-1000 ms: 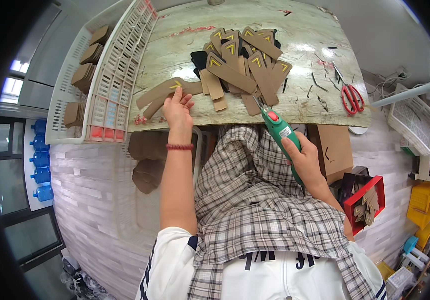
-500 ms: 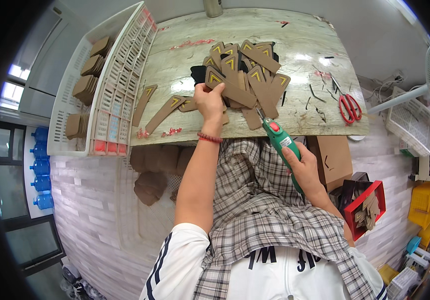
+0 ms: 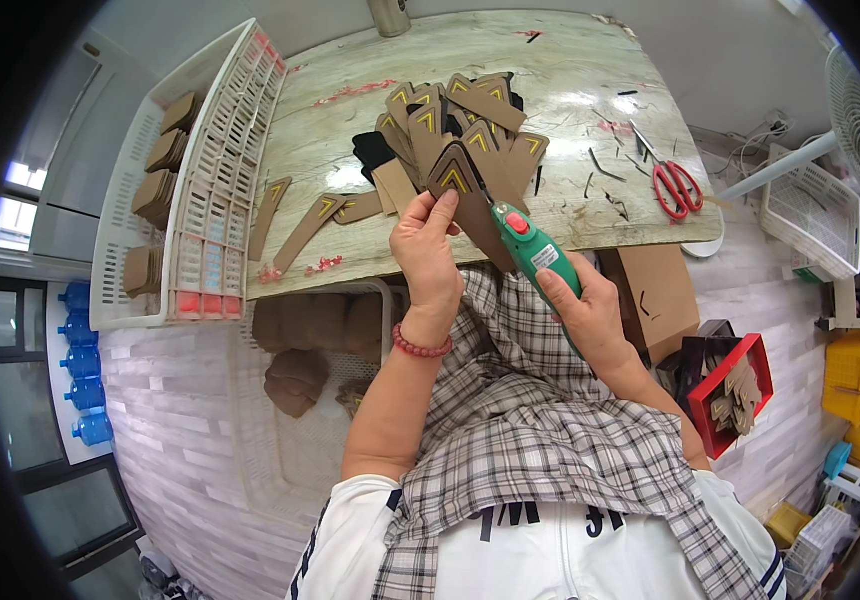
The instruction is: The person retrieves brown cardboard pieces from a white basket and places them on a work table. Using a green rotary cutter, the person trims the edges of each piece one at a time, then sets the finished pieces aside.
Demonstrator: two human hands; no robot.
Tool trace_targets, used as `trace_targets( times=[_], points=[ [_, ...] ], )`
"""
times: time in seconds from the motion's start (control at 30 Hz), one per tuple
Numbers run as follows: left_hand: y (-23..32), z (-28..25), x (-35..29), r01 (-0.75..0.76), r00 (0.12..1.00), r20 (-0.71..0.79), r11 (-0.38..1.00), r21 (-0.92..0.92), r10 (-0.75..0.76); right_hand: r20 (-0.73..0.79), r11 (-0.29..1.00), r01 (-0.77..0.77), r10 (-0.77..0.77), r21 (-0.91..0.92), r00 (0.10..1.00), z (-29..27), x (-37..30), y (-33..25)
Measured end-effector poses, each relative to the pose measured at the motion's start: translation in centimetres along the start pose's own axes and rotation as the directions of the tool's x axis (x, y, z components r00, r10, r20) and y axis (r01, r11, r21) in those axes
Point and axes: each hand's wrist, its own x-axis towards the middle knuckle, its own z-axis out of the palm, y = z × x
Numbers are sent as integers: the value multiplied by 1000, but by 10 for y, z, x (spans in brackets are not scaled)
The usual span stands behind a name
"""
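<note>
My left hand (image 3: pixel 426 243) pinches a brown strap-shaped tab (image 3: pixel 478 215) with a yellow chevron at its pointed end, held up at the table's near edge. My right hand (image 3: pixel 590 308) wraps round a green handheld power tool (image 3: pixel 532 250) with a red button. The tool's thin metal tip lies against or very close to the tab's edge by the chevron; I cannot tell whether they touch. Just beyond, similar tabs (image 3: pixel 485 150) lie heaped with some black pieces (image 3: pixel 373 152). A few more tabs (image 3: pixel 305 232) are spread to the left.
A white plastic crate (image 3: pixel 225 190) with stacked brown pieces stands on the left. Red-handled scissors (image 3: pixel 675 188) and black scraps (image 3: pixel 605 165) lie at the table's right. Below are a cardboard box (image 3: pixel 655 300), a red box (image 3: pixel 750 350) of tabs and a crate of brown bundles (image 3: pixel 295 380).
My left hand has drawn the tab off the pile toward me, its chevron end turned upward. My right hand has brought the tool's tip up to the tab's edge. The view has shifted slightly.
</note>
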Motion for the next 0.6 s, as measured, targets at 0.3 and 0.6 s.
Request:
trace_targets(
  times=[0.3, 0.6],
  points=[
    [-12, 12, -14, 144, 990, 23, 988, -53, -143, -28, 995, -7, 10, 99, 1000, -10, -1, 14],
    [-24, 11, -28, 238, 970, 52, 971, 5, -238, -26, 995, -26, 29, 93, 999, -13, 2, 12]
  ],
)
